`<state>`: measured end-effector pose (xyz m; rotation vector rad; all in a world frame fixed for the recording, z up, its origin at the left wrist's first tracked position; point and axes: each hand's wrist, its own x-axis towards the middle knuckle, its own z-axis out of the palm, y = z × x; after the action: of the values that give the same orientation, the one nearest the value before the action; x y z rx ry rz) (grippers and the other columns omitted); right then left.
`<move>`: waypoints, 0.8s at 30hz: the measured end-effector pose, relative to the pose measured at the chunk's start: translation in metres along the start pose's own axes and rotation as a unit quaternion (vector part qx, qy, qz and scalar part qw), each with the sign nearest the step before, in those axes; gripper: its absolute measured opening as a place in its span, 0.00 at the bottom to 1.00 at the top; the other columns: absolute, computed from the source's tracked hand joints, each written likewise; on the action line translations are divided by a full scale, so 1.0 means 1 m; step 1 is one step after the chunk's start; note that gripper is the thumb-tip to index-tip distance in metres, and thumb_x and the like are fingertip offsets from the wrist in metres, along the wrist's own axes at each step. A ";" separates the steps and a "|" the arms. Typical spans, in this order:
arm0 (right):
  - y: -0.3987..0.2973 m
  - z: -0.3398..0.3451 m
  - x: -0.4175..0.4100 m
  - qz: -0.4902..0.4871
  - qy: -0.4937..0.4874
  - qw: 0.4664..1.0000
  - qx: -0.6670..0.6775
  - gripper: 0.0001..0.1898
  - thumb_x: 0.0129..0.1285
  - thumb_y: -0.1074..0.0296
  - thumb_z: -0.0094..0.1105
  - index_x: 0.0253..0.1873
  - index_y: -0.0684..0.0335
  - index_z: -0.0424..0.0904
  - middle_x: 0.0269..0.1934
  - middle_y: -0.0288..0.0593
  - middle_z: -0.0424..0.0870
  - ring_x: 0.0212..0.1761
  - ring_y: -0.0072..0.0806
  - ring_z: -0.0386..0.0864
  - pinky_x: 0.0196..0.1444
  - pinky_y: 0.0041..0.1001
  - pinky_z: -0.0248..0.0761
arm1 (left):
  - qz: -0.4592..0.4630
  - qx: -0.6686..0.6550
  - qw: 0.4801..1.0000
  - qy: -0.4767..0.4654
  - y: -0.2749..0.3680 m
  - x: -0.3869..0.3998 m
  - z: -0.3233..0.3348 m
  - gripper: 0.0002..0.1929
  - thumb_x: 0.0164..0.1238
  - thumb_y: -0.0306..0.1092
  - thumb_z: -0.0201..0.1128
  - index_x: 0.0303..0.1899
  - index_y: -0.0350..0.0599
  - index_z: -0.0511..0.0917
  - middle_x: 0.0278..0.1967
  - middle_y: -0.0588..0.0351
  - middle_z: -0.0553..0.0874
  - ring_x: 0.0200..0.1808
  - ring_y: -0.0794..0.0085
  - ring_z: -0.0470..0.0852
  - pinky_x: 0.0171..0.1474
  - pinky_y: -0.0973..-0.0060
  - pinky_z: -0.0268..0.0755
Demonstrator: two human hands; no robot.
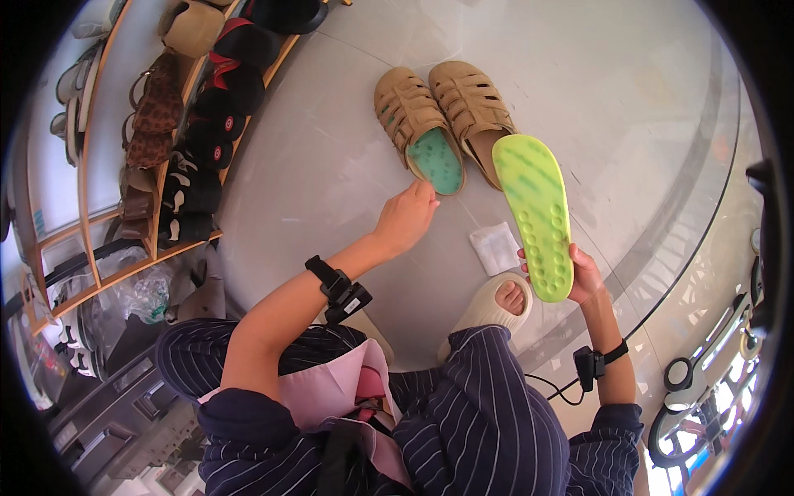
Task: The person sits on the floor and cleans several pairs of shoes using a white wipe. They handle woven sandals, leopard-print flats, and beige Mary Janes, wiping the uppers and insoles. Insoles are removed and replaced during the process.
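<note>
My right hand (586, 273) grips a lime-green insole (533, 217) by its lower end. The insole stands tilted up, its face dotted with round bumps and darker green streaks. A pair of tan woven-strap clogs rests on the floor, toes pointing away from me. Inside the left clog (403, 99) lies a teal patterned insole (439, 162). The right clog (468, 93) shows a brown footbed, partly hidden behind the lime insole. My left hand (406, 214) is at the left clog's heel with fingers curled together; whether they pinch its rim cannot be told.
A white packet (495, 248) lies on the tiled floor (298, 173) beside my cream slipper (496, 304). On the left stands a wooden-edged shoe rack (192, 251) with several shoes. A clear plastic bag (146, 288) sits below it. A black cable (561, 395) hangs near my right wrist.
</note>
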<state>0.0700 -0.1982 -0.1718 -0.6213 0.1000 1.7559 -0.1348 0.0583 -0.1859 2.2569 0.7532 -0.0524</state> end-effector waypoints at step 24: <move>0.048 0.059 -0.013 -0.171 0.185 0.559 -0.790 0.26 0.41 0.59 0.76 0.45 0.63 0.76 0.55 0.47 0.72 0.57 0.46 0.70 0.57 0.37 0.65 | -0.276 -0.454 0.840 0.108 -0.008 0.034 -0.016 0.09 0.65 0.22 0.55 0.40 0.21 0.74 0.37 0.45 0.82 0.31 0.64 0.86 0.29 0.72 0.84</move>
<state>0.0069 -0.2009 -0.1278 -2.0962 -1.3896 0.8343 -0.1134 0.0907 -0.1877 1.1076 1.2128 0.2458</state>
